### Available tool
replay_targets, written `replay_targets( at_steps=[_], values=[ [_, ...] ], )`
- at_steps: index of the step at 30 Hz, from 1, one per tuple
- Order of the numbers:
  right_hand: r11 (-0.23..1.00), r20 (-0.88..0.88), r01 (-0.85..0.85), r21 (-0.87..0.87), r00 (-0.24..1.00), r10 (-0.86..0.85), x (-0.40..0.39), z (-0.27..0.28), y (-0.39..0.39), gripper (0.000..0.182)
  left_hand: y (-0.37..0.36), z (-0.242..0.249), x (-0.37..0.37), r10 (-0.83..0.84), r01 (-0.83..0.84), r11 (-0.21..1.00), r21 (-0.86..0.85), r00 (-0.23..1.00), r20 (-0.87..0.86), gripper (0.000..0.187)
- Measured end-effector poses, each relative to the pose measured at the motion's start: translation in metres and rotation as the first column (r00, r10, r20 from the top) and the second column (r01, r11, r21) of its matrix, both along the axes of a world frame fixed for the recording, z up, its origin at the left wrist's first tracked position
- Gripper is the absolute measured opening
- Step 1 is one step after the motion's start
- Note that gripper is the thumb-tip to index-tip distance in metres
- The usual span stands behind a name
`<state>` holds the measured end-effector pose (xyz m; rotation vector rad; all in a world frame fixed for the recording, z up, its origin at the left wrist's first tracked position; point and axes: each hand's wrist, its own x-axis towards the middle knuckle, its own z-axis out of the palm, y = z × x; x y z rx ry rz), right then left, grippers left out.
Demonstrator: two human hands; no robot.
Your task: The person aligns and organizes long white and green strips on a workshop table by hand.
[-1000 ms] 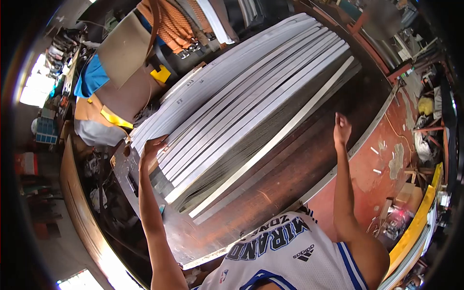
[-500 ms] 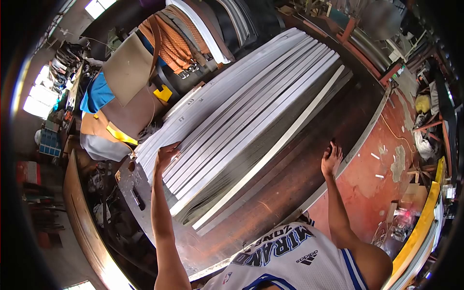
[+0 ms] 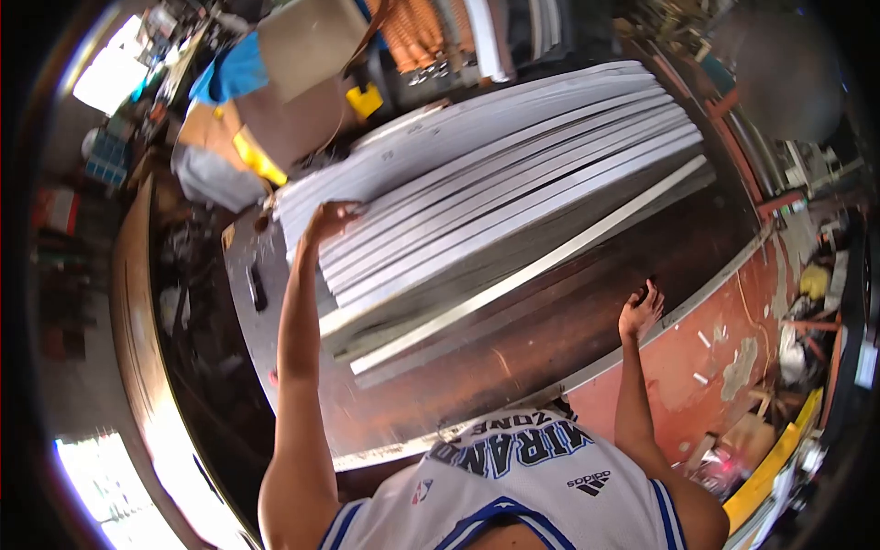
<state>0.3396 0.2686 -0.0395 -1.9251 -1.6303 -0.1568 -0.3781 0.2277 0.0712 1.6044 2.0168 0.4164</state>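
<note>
My left hand [image 3: 332,221] is over the left end of a stack of long whitish strips [image 3: 513,137]. Its fingers are loosely bent and point right across the strips, with gaps between some of them. My right hand [image 3: 641,313] hovers over the dark brown tabletop [image 3: 513,357] by its right edge, fingers spread. Between the two hands, one pale strip [image 3: 532,264] lies apart from the stack, slanting up to the right. Thin dark strips [image 3: 477,247] lie between it and the white ones.
Orange braided belts [image 3: 412,37] with metal buckles lie at the far side. Brown, blue and yellow sheets [image 3: 302,119] are heaped at the back left. A small black object [image 3: 256,286] rests on the table's left end. Beyond the right edge shows a red floor [image 3: 697,367] with scraps.
The view has turned, so the strips lie more level across it. Both hands keep roughly the same places over the stack and table; the right hand's fingers have shifted a little.
</note>
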Motion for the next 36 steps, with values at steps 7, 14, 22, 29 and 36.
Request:
replay_targets(
  at_steps=[7, 14, 22, 29, 36],
  values=[
    [1.000, 0.046, -0.015, 0.019, 0.999, 0.015, 0.006, -0.003, 0.003, 0.038, -0.045, 0.038, -0.034, 0.103, -0.126, 0.974, -0.189, 0.987, -0.126, 0.046],
    [0.999, 0.062, -0.005, 0.036, 0.998, 0.003, 0.013, -0.010, 0.007, 0.035, -0.051, 0.043, -0.036, 0.110, -0.129, 0.974, -0.184, 0.988, -0.110, 0.042],
    [1.000, 0.033, -0.015, 0.025, 0.999, 0.014, 0.006, -0.001, 0.003, 0.035, -0.059, 0.048, -0.037, 0.142, -0.246, 0.885, -0.395, 0.951, -0.273, 0.065],
    [1.000, 0.053, -0.001, 0.017, 0.999, 0.000, 0.009, -0.005, 0.003, 0.036, -0.072, 0.056, -0.051, 0.063, -0.260, 0.850, -0.459, 0.914, -0.402, 0.061],
    [1.000, 0.054, -0.012, 0.019, 0.998, 0.010, 0.010, -0.005, 0.004, 0.037, -0.075, 0.055, -0.061, -0.018, -0.183, 0.865, -0.466, 0.919, -0.393, 0.054]
  ],
)
